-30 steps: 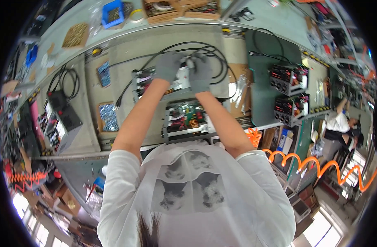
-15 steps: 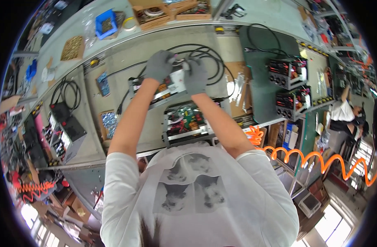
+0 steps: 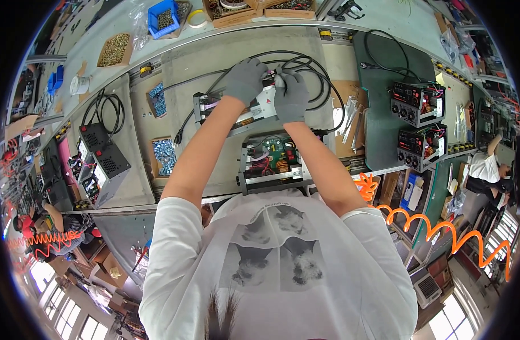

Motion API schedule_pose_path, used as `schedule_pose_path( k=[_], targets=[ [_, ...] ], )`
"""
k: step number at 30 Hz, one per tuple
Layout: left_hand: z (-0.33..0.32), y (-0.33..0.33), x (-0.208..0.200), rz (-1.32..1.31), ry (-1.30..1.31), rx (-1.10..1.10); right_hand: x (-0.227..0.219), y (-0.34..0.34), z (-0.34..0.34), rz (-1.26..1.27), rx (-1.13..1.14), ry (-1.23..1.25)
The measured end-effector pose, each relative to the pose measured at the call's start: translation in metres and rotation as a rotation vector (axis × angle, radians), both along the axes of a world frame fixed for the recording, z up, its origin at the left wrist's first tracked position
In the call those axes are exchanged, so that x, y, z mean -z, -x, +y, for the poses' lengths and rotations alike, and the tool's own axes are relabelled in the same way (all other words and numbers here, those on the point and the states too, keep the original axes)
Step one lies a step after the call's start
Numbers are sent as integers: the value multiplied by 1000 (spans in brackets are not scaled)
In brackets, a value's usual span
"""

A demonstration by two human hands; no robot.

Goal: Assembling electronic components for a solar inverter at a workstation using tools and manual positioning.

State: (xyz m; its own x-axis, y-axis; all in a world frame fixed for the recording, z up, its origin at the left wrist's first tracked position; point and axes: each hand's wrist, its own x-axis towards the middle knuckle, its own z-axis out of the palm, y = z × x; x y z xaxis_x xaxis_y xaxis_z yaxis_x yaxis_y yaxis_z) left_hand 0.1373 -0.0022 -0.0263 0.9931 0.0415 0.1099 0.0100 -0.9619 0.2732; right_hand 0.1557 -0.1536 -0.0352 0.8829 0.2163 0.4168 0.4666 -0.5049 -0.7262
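Both of my hands wear grey gloves and work at the far end of an open electronic unit [image 3: 263, 111] with a pale metal panel. My left hand [image 3: 246, 80] bends over the unit's far left part, its fingertips curled down at the panel's edge. Close beside it on the right, my right hand [image 3: 291, 95] has its fingers drawn together near the same edge. Whatever the fingertips pinch is too small and covered to make out. A black cable [image 3: 322, 73] loops behind my hands. A second open unit [image 3: 274, 158] with a green circuit board sits nearer to me.
Two finished-looking units [image 3: 417, 105] stand on a green mat [image 3: 379, 73] at right. Another black unit [image 3: 104, 161] with a coiled cable lies at left. Small boxes of blue parts [image 3: 164, 156], a blue bin [image 3: 163, 20] and an orange coiled hose [image 3: 436, 228] surround the work.
The whole view has shifted, so the bench appears farther right. My hands remain at the unit's far end, with their fingertips slightly farther apart.
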Motion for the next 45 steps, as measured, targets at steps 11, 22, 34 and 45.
schedule_pose_path(
  k=[11, 22, 34, 45],
  targets=[
    [-2, 0, -4, 80, -12, -14, -8, 0, -2, 37, -11, -17],
    [-11, -4, 20, 76, -7, -114, 4, 2, 2, 119, 18, 172],
    [-43, 15, -4, -284, 107, -109, -10, 4, -5, 160, 5, 47],
    [-28, 15, 19, -334, 620, -386, -3, -1, 0, 268, 171, 219]
  ],
)
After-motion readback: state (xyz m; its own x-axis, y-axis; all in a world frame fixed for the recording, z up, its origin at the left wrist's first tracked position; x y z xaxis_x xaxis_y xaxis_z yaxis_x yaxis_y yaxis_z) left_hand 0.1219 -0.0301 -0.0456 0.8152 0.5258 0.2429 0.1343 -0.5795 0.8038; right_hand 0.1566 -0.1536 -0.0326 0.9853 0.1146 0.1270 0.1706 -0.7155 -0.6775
